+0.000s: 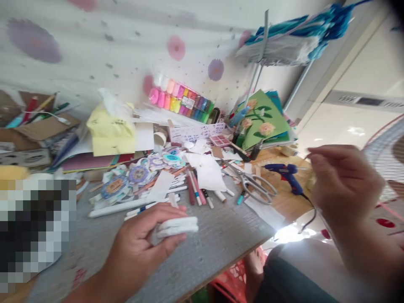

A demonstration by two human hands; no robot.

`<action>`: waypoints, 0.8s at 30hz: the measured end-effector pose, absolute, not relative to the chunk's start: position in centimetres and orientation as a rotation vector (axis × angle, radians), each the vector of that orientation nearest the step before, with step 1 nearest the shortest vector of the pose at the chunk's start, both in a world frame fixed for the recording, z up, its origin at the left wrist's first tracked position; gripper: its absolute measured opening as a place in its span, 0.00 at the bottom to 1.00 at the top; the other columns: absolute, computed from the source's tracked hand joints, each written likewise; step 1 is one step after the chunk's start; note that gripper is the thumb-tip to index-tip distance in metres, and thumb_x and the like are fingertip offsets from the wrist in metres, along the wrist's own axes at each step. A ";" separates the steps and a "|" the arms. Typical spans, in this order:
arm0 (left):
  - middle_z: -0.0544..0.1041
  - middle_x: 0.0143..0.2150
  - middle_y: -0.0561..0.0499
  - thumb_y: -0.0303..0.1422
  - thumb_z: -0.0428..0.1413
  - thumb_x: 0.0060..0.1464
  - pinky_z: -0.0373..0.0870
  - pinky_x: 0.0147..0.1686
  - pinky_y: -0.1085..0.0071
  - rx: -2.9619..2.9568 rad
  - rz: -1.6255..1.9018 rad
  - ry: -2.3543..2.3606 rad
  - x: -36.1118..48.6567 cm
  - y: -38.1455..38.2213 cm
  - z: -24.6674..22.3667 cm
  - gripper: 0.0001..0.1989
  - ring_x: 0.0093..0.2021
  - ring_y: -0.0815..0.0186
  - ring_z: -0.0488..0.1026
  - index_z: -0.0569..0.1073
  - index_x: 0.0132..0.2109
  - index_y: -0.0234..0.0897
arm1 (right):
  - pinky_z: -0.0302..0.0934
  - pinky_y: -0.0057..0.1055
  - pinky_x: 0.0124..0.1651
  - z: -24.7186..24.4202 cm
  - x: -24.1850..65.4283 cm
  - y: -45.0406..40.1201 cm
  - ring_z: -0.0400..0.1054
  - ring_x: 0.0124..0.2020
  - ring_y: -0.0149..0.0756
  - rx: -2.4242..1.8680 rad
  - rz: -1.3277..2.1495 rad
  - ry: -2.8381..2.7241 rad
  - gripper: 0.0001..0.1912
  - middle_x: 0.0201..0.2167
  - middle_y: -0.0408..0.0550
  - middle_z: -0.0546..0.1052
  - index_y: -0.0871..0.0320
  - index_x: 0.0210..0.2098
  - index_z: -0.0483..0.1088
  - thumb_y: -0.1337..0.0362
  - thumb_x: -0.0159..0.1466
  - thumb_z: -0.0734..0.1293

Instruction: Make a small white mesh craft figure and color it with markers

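Observation:
Over the front of the desk, my left hand (135,246) is closed around a small white block in stacked layers (178,226), thumb below and fingers above. Its far side is hidden by the palm, and I cannot tell its material. My right hand (345,183) is raised at the right, blurred, with thumb and forefinger pinched together. Anything between those fingertips is too small to make out. Just left of it, a blue glue gun (288,172) with a dark cord lies on the wooden part of the desktop. Scissors (257,187) lie between the hands.
Paper cutouts (139,174), markers (195,189) and white paper (210,172) crowd the middle of the desk (221,235). Coloured clay packs (183,99) lean at the back. A green flower card (265,118) stands behind the glue gun. A red basket (233,280) sits below the edge.

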State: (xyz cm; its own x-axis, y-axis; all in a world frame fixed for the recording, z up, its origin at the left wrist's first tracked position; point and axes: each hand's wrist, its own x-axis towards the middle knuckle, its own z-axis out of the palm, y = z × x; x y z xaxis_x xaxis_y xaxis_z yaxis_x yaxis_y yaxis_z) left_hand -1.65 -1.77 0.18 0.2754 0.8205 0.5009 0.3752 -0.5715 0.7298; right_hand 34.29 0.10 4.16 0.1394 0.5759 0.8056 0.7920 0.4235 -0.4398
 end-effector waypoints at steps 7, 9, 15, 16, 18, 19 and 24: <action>0.82 0.38 0.50 0.27 0.65 0.46 0.74 0.45 0.67 2.003 1.159 0.648 -1.2 -2.1 0.5 0.15 0.42 0.60 0.78 0.77 0.43 0.43 | 0.63 0.36 0.44 2.0 19.0 0.5 0.70 0.40 0.39 -1.016 1.340 -1.852 0.12 0.38 0.50 0.78 0.59 0.42 0.74 0.61 0.61 0.65; 0.82 0.38 0.50 0.27 0.65 0.46 0.74 0.43 0.68 2.024 1.158 0.620 -1.2 -1.9 0.4 0.15 0.40 0.62 0.78 0.77 0.43 0.42 | 0.63 0.34 0.41 1.3 17.7 0.8 0.70 0.35 0.35 -0.961 1.541 -1.642 0.11 0.32 0.47 0.77 0.59 0.38 0.74 0.61 0.58 0.68; 0.82 0.36 0.49 0.29 0.63 0.49 0.75 0.38 0.71 2.113 1.140 0.654 -1.2 -1.6 0.5 0.11 0.36 0.63 0.79 0.77 0.42 0.41 | 0.59 0.29 0.34 0.8 16.3 0.9 0.64 0.30 0.30 -0.939 1.607 -1.362 0.04 0.26 0.41 0.71 0.58 0.24 0.70 0.67 0.49 0.70; 0.82 0.37 0.49 0.29 0.62 0.50 0.75 0.37 0.70 2.120 1.133 0.662 -1.2 -1.6 0.5 0.10 0.36 0.63 0.79 0.77 0.42 0.41 | 0.59 0.29 0.34 0.9 16.2 1.0 0.64 0.31 0.31 -0.921 1.594 -1.374 0.04 0.27 0.41 0.71 0.58 0.24 0.69 0.68 0.49 0.70; 0.82 0.38 0.49 0.28 0.62 0.50 0.75 0.40 0.68 2.137 1.137 0.677 -1.2 -1.6 0.4 0.10 0.40 0.61 0.79 0.77 0.42 0.41 | 0.58 0.28 0.35 1.3 16.6 1.2 0.64 0.31 0.30 -0.884 1.564 -1.402 0.02 0.28 0.41 0.71 0.58 0.25 0.69 0.68 0.52 0.68; 0.82 0.38 0.49 0.28 0.62 0.50 0.75 0.42 0.67 2.147 1.150 0.694 -1.2 -1.6 0.4 0.10 0.42 0.60 0.78 0.77 0.41 0.41 | 0.58 0.28 0.35 1.6 17.0 1.3 0.64 0.30 0.30 -0.867 1.530 -1.410 0.02 0.27 0.41 0.71 0.58 0.26 0.70 0.68 0.54 0.68; 0.81 0.39 0.47 0.22 0.59 0.49 0.74 0.44 0.62 2.273 1.293 0.971 -1.6 -1.5 -0.1 0.13 0.44 0.58 0.77 0.76 0.42 0.40 | 0.60 0.24 0.32 3.3 19.4 0.9 0.65 0.28 0.27 -0.748 1.366 -1.383 0.05 0.26 0.39 0.72 0.55 0.34 0.70 0.69 0.59 0.69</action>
